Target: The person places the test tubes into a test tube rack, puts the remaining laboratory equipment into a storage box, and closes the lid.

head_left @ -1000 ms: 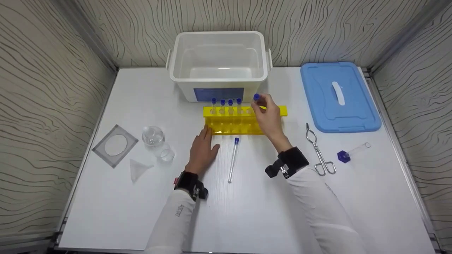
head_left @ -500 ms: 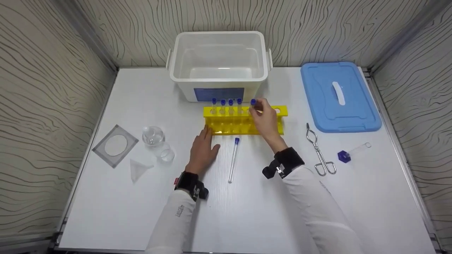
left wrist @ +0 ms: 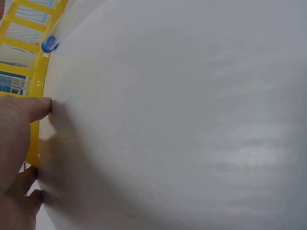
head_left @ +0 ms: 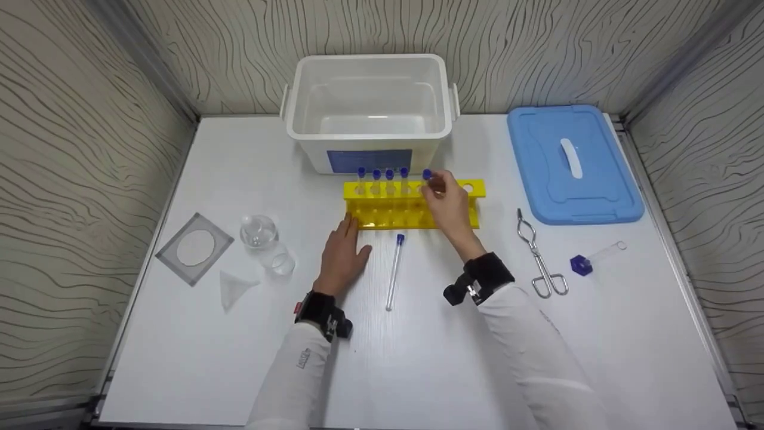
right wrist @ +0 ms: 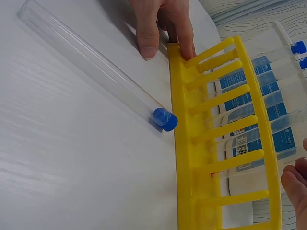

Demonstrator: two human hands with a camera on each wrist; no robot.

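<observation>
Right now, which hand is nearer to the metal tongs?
The right hand. Its grip is on a blue-capped tube at the yellow rack, left of the metal tongs; the left hand is farther left, at the rack's left end.

- Both arms (head_left: 289, 379) (head_left: 543, 352) extend over the front edge of the table (head_left: 179, 370)
- Left hand (head_left: 341, 257) — fingers straight, thumb spread
- Right hand (head_left: 450, 206) — fingers curled, pinching
</observation>
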